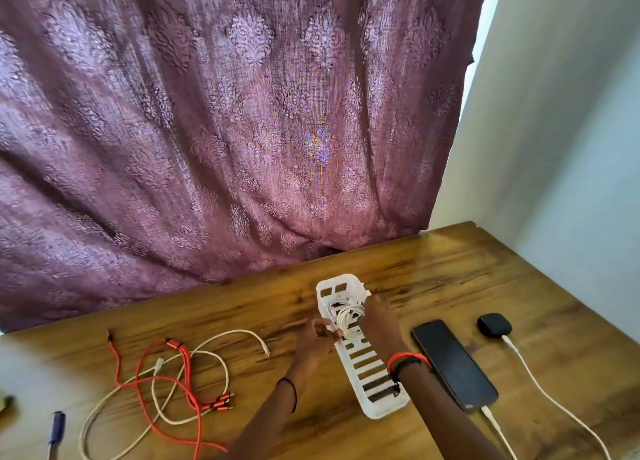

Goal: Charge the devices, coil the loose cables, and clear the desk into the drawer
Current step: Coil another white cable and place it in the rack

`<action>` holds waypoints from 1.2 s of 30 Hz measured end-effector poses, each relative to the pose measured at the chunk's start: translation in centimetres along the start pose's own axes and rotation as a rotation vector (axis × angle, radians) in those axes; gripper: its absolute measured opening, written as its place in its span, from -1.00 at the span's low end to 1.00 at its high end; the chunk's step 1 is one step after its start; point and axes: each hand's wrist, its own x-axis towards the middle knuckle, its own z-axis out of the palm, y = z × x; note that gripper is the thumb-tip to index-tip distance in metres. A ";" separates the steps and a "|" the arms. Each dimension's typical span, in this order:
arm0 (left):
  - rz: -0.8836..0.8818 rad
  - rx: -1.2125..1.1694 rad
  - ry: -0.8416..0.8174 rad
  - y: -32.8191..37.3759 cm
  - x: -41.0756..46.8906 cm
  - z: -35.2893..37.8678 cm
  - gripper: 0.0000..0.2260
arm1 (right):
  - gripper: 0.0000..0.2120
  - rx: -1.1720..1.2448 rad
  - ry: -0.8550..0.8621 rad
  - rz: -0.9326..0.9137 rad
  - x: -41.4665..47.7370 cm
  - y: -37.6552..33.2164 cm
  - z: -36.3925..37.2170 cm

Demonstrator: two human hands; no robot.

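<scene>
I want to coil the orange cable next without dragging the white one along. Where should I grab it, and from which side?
Pinch the orange cable by its single plug end at the far left, coming from above. That end lies alone on the desk, while its middle loops cross the loose white cable. The right hand now holds the coiled white cable.

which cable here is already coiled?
The coiled white cable gripped by left hand and right hand over the white tray: wound into a bundle. The red cable and loose white cable sprawl uncoiled on the desk.
</scene>
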 end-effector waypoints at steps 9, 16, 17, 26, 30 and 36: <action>-0.010 -0.066 -0.009 -1.0 0.3 -0.1 -0.84 | -0.74 -0.086 -0.032 0.000 0.2 0.2 1.6; -0.007 -0.050 -0.021 -1.2 0.3 -0.3 -0.84 | -0.73 0.004 -0.013 0.000 0.6 0.8 2.8; -0.004 -0.044 -0.020 -1.2 0.2 -0.3 -0.84 | -0.73 0.007 -0.013 0.002 0.7 0.9 2.9; 0.012 -0.035 -0.016 -1.5 0.2 -0.3 -0.82 | -0.75 0.012 -0.041 0.009 1.0 1.1 2.1; 0.002 -0.010 -0.016 -1.4 0.4 -0.3 -0.75 | -0.77 -0.025 -0.070 -0.021 1.6 0.4 0.1; 0.010 0.033 -0.023 -1.0 0.6 -0.4 -0.75 | -0.80 0.015 -0.009 -0.052 3.0 -1.1 -2.6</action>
